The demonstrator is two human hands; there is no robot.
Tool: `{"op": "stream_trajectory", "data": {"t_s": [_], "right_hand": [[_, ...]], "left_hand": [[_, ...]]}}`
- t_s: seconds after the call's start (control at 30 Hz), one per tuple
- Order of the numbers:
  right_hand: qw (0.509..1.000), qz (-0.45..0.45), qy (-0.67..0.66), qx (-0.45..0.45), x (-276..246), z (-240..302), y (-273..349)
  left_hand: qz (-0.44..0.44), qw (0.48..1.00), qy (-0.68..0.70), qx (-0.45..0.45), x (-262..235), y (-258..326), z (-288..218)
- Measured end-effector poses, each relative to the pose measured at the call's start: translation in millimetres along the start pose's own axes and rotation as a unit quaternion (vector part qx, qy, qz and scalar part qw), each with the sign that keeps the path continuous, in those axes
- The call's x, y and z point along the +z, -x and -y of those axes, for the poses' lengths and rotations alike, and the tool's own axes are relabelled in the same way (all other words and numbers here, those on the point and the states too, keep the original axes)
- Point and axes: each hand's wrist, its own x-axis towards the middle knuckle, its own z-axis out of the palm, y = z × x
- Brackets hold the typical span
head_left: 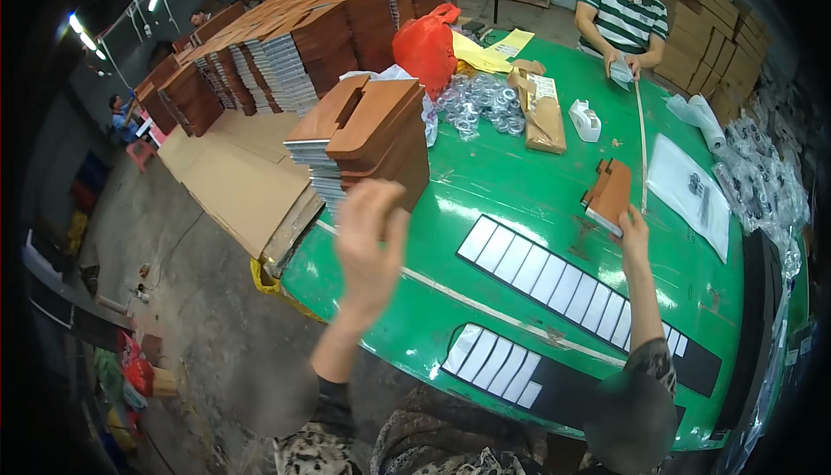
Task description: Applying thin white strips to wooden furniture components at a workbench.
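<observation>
Most of the view is taken up by a green table point(493, 163), beside which a large pile of brown pieces point(329, 46) is set on cardboard sheets point(234, 172). Near the table's left edge a smaller stack point(394, 133) is stood; were it knocked by the left hand, pieces could be sent sliding, since it is built tall and close to the edge

Two black strips, a longer one point(692, 367) and a shorter one point(567, 388), are laid on the near side. The longer one is crossed by the right forearm point(645, 310), so labels could be creased or lifted if the sleeve were dragged low

The left hand point(368, 245) is raised before the stack with fingers bent; whether anything is touched or gripped by it cannot be told. By the right hand point(634, 231) a single brown piece point(613, 185) is pinched at its near right end, above the longer strip's far side; held only there, it could be twisted loose or scuffed. Smallest are the white labels point(537, 274), set in rows on both strips
</observation>
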Motion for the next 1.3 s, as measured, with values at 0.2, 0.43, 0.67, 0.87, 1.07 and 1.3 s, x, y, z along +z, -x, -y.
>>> {"op": "stream_trajectory", "data": {"t_s": [0.2,0.43,0.67,0.87,1.07,1.3], "right_hand": [[0.989,-0.049,0.136,-0.027,20.0,-29.0,-84.3],[0.917,-0.13,0.373,-0.048,8.5,-34.7,-76.6],[0.955,-0.024,0.185,-0.231,2.8,19.8,40.1],[0.951,0.279,-0.116,-0.071,11.2,48.4,182.9],[0.939,0.327,-0.099,0.044,-14.5,-0.6,250.1],[0.949,0.308,-0.065,0.014,-6.9,-30.4,284.7]], "left_hand": [[0.079,0.931,-0.355,0.039,-20.0,-73.5,60.5],[0.165,0.923,-0.343,0.052,-9.2,-89.5,58.4],[-0.005,0.974,-0.167,0.15,-13.2,-76.4,31.7],[0.096,0.941,-0.001,0.326,-10.2,45.6,-51.5],[0.193,0.939,0.09,0.27,-22.8,133.9,-80.7],[0.304,0.817,0.342,-0.351,-26.8,194.3,-78.0]]}}
